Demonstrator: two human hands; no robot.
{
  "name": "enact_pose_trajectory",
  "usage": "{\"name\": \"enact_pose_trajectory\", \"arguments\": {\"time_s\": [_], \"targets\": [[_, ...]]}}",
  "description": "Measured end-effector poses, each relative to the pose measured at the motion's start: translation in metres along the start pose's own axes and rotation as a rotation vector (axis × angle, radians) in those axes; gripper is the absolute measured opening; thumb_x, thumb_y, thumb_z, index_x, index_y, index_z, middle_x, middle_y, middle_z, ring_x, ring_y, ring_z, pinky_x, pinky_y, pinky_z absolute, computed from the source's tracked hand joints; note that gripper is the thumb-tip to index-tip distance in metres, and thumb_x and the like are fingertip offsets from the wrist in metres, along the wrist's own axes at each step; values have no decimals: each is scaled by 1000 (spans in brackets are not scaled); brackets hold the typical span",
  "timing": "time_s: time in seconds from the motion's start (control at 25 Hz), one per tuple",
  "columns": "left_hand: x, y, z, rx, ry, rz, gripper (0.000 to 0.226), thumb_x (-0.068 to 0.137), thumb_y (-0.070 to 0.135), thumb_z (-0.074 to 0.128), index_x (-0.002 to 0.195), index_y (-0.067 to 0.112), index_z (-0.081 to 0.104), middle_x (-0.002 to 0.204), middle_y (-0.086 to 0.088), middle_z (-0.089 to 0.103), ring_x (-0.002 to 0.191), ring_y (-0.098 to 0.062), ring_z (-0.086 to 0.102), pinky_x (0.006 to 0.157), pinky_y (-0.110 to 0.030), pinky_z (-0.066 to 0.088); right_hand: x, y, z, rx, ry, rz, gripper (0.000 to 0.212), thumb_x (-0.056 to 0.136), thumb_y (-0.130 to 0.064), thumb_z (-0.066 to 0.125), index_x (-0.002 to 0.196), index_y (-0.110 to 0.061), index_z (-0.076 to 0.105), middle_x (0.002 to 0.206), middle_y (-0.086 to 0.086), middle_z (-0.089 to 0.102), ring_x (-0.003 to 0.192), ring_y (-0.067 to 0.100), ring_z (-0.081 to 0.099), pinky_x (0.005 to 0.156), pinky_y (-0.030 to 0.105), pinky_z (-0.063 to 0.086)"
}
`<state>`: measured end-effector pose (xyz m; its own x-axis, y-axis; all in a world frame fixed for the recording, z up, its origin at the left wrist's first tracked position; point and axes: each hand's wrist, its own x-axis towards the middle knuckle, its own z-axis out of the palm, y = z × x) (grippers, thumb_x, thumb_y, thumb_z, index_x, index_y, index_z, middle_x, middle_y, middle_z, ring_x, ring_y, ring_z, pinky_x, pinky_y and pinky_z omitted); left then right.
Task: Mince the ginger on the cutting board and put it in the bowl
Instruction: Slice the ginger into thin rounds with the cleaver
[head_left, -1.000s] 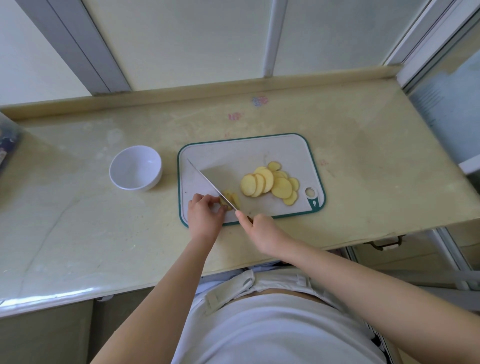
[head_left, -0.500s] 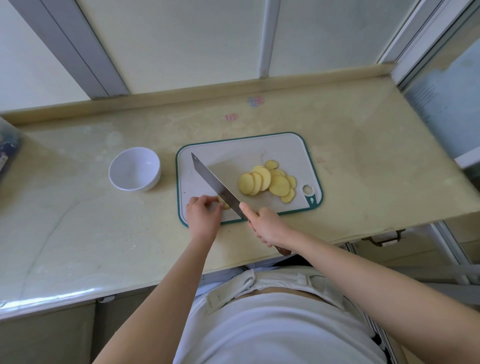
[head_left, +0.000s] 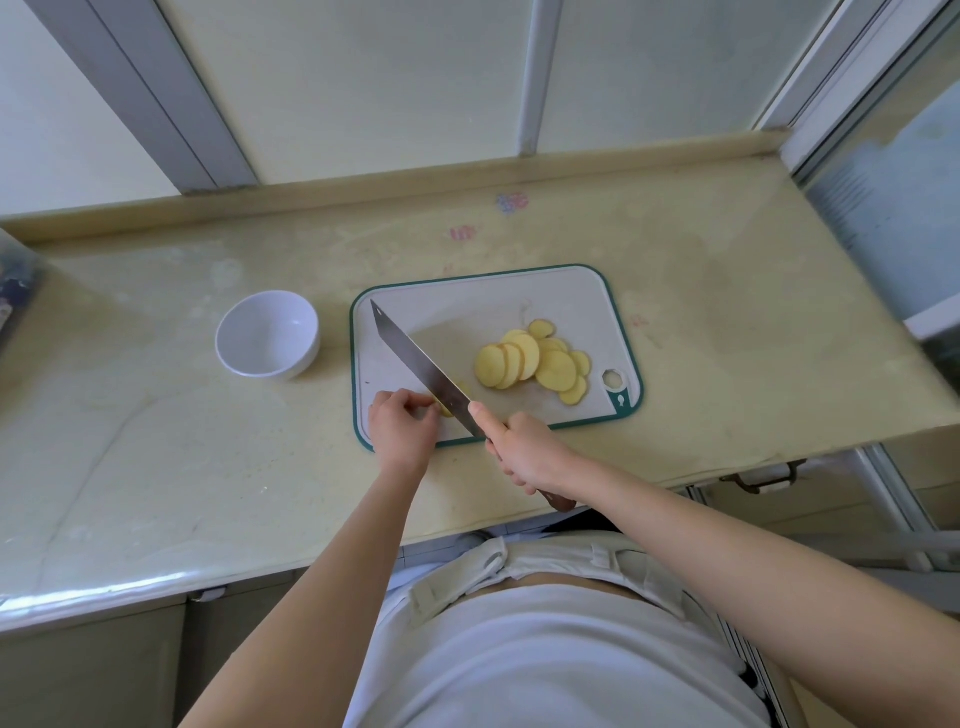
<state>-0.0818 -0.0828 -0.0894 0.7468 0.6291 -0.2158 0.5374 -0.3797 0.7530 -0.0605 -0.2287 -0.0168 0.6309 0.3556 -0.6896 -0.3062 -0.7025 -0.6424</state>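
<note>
Head view: right hand (head_left: 530, 451) is gripping the knife (head_left: 421, 364); left hand (head_left: 402, 428) is pinching ginger (head_left: 448, 408) on the board (head_left: 488, 296), beside the bowl (head_left: 266, 333).

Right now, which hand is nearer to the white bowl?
Left. The left hand, pinching a ginger piece, is right of the white bowl; the right hand, gripping the knife, is farther right.

The person is wearing a plain white top (head_left: 545, 654), its hem sitting just above a pale waistband (head_left: 519, 564) with a belt loop (head_left: 434, 588) sticking out. The left hand (head_left: 402, 428) and right hand (head_left: 530, 452) are showing bare, and the forearms (head_left: 363, 545) are going uncovered too.
</note>
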Motion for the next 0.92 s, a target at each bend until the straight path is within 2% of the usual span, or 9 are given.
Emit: {"name": "enact_pose_trajectory", "arguments": {"time_s": [0.24, 0.48, 0.72, 0.92], "targets": [[1, 1, -1, 18, -8, -11, 9, 80, 10, 66, 87, 5, 70, 96, -7, 54, 86, -17, 50, 77, -24, 36, 1, 0, 0, -20, 9, 23, 58, 98, -61, 29, 61, -18, 30, 46, -4, 27, 37, 14, 23, 39, 18, 25], [5, 1, -2, 41, -49, -28, 7, 79, 12, 65, 83, 8, 70, 96, -6, 53, 91, -22, 54, 79, -31, 44, 11, -3, -1, -75, -3, 99, 60, 97, -64, 27, 59, -17, 30, 50, 0, 30, 41, 18, 28, 43, 22, 28], [8, 2, -3, 82, -80, -34, 8, 80, 13, 66, 85, 9, 70, 98, -8, 55, 91, -23, 54, 77, -30, 44, 20, 5, 7, -88, 16, 95, 59, 97, -62, 30, 61, -17, 26, 55, 5, 27, 43, 19, 26, 44, 22, 24], [9, 4, -4, 85, -101, -35, 5, 76, 15, 65, 71, 16, 64, 91, -5, 58, 85, -20, 55, 70, -27, 41, 19, 5, 1, -20, -14, 101, 59, 97, -63, 31, 59, -19, 26, 51, 0, 25, 39, 15, 21, 39, 18, 21]]}}
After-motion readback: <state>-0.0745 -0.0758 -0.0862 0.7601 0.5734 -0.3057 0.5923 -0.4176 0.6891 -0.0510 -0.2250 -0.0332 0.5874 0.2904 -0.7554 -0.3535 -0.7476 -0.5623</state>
